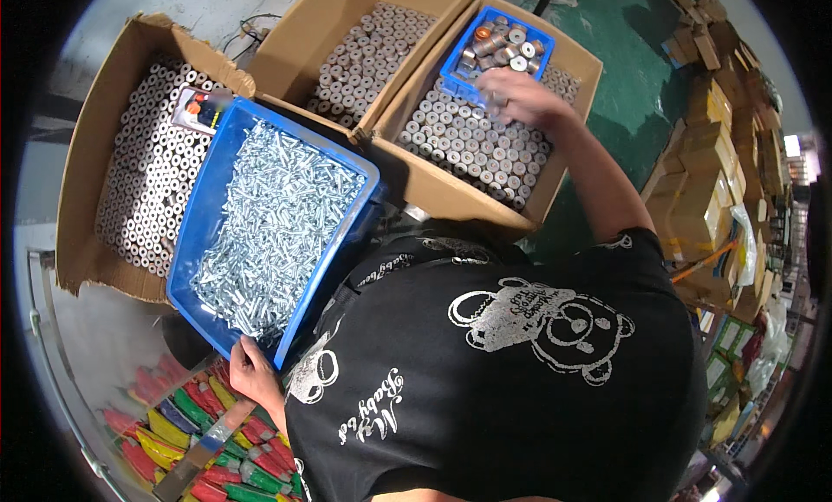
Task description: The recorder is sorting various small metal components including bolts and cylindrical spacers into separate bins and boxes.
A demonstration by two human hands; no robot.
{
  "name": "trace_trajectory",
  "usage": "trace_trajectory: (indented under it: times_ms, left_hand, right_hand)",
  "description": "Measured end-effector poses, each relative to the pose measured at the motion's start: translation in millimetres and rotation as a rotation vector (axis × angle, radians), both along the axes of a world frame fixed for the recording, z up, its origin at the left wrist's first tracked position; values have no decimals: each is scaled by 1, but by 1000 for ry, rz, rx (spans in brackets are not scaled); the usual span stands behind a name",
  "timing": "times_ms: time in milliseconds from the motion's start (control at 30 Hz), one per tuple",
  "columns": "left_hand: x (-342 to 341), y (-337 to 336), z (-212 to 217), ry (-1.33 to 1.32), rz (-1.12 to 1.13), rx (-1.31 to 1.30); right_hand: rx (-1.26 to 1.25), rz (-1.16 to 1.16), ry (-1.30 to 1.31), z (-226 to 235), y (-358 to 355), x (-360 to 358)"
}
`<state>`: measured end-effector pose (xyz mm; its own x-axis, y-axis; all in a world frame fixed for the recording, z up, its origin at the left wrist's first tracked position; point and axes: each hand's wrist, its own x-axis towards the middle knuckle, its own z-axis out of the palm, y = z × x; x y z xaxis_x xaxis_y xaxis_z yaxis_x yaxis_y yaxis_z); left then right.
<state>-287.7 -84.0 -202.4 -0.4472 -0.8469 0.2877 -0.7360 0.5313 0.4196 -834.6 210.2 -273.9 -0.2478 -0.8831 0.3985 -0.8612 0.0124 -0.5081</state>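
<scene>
Nearest the body, the left hand [251, 374] grips the near corner of the large blue bin [195, 242], its fingers closed over the rim. The bin is heaped with loose silver screws [277, 224] lying in no common direction. Its long axis runs from the near corner up and away toward the cardboard boxes, and it appears to rest partly across the left box [95, 155] of metal sleeves.

Risk: the bin is held at one corner only. If it tips or slides off its support, screws could spill.

Farther out, the right hand [520, 94] reaches into the right cardboard box [572, 60], over upright cylindrical sleeves [477, 146], just beside a small blue tray [451, 64] of similar parts. Motion blur hides the fingers; whether they grip a sleeve cannot be told.
</scene>
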Motion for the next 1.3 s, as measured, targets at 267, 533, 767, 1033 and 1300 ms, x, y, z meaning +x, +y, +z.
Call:
trace_trajectory:
  times_ms: [267,533,767,1033,1300]
  left_hand:
    - [-2,-5,-4,-29,-15,4]
    - [-6,0,0,10,-2,9]
    - [-11,4,7,31,75,34]
    - [-14,-1,13,-45,89,-20]
    - [-12,1,14,-48,110,-22]
  right_hand:
    - [942,-283,-13,-96,-81,93]
    - [821,-161,-5,-116,-62,78]
    - [309,-83,-1227,-60,-69,32]
    - [378,27,-272,16,-297,-34]
    - [775,0,456,-161,-414,-58]
